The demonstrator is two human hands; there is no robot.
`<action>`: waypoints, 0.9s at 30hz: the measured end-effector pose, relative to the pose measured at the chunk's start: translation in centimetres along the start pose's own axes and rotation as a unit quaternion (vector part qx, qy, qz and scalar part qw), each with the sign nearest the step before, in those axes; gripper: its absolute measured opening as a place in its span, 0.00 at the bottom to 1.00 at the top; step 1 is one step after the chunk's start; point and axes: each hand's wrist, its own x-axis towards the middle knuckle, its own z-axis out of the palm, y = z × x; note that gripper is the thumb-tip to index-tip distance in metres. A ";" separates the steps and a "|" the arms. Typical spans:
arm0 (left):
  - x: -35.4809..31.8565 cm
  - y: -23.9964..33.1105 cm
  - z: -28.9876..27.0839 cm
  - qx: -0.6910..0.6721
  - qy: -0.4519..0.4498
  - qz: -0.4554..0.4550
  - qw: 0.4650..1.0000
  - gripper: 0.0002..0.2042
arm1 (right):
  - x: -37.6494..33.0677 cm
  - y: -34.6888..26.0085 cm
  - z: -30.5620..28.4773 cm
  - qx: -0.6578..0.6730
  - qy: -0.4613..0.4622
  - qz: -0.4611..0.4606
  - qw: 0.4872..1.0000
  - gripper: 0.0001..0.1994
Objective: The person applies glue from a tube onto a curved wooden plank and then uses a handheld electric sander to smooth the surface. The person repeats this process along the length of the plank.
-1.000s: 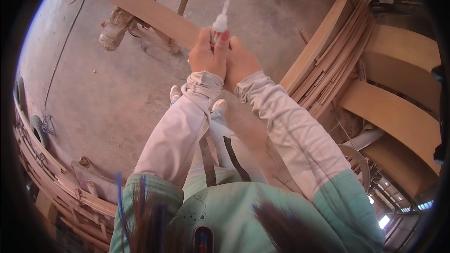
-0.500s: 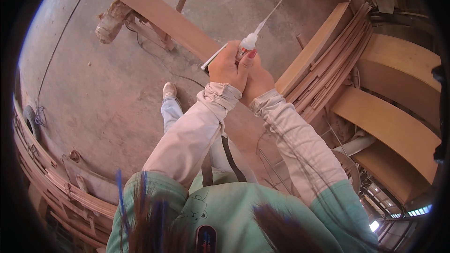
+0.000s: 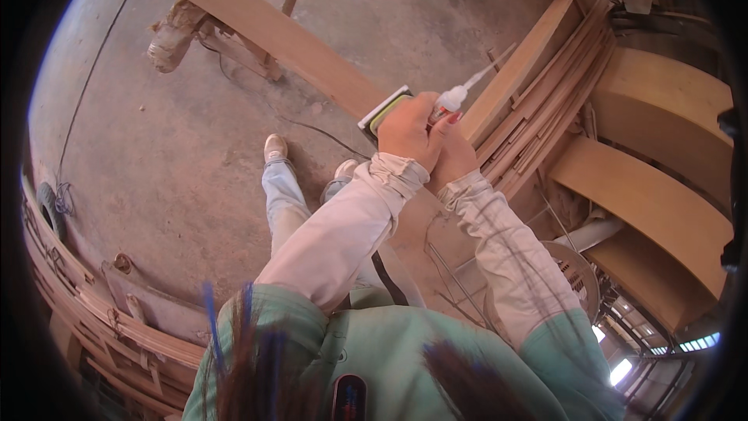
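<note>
The glue bottle [image 3: 452, 98] has swung right, nozzle now aimed at the stacked boards [image 3: 545, 93]. Your right hand [image 3: 450, 154] grips it; your left hand [image 3: 405, 129] clasps a flat pad [image 3: 382, 111] above the long plank [image 3: 265, 27].

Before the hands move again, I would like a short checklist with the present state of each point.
1. Left hand grips the flat block: ok.
2. Right hand holds the glue bottle: ok.
3. Long nozzle points away from the body: ok.
4. Nozzle open, not clogged: cannot tell.
5. Long board lies under the hands: ok.
6. Feet apart from the cable on the floor: not ok, the cable runs close by.
</note>
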 end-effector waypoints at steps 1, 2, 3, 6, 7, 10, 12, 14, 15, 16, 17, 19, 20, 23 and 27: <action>-0.3 0.2 0.3 0.000 -0.003 0.010 1.000 0.14 | -0.5 0.0 -0.3 -0.017 0.006 -0.025 1.000 0.24; -0.5 0.3 0.6 0.008 -0.004 0.015 1.000 0.14 | -1.0 -0.3 -0.5 -0.022 -0.004 0.006 1.000 0.24; -0.7 0.4 0.7 0.014 -0.018 0.018 1.000 0.14 | -1.5 -0.6 -0.9 -0.027 -0.012 0.036 0.999 0.24; -0.8 0.6 0.8 0.031 -0.038 0.026 0.998 0.15 | -1.7 -0.2 -0.6 0.029 -0.003 0.072 0.997 0.24; -0.4 0.6 0.6 0.040 -0.039 0.024 0.998 0.15 | -1.5 -0.1 -0.4 0.059 0.006 0.075 0.995 0.24; 2.0 0.6 -1.5 0.087 -0.047 0.015 0.995 0.14 | 1.1 -1.4 0.1 0.008 0.012 0.067 0.998 0.23; 4.0 0.4 -4.2 0.100 -0.025 -0.008 0.995 0.14 | 3.3 -4.4 0.6 0.007 0.050 0.034 0.998 0.22; 5.5 -0.1 -6.3 0.074 -0.001 -0.013 0.997 0.15 | 5.5 -7.4 0.3 -0.014 0.045 0.028 0.998 0.22; 6.1 -0.5 -7.5 0.049 0.017 -0.009 0.999 0.15 | 6.6 -8.7 0.1 -0.026 0.018 0.033 0.999 0.22; 6.4 -0.8 -8.2 0.025 0.034 -0.006 0.999 0.16 | 7.3 -9.4 0.2 -0.039 -0.009 0.037 0.998 0.23; 6.2 -0.9 -8.6 0.020 0.033 -0.015 0.999 0.16 | 7.4 -9.5 0.4 -0.041 -0.017 0.038 0.998 0.22; 5.5 -0.6 -9.4 0.009 0.038 -0.034 0.999 0.17 | 7.6 -9.7 0.9 -0.049 -0.034 0.034 0.998 0.22; 5.0 -0.8 -9.2 0.004 0.050 -0.004 0.999 0.16 | 7.4 -9.6 1.0 -0.054 -0.039 0.022 0.998 0.23; 4.0 -0.7 -8.2 -0.039 0.047 -0.004 0.998 0.17 | 5.8 -8.6 0.8 -0.068 -0.045 0.013 0.997 0.24; 3.1 -0.8 -7.3 -0.033 0.031 0.015 0.999 0.15 | 4.5 -8.1 0.4 -0.061 -0.041 0.040 0.996 0.27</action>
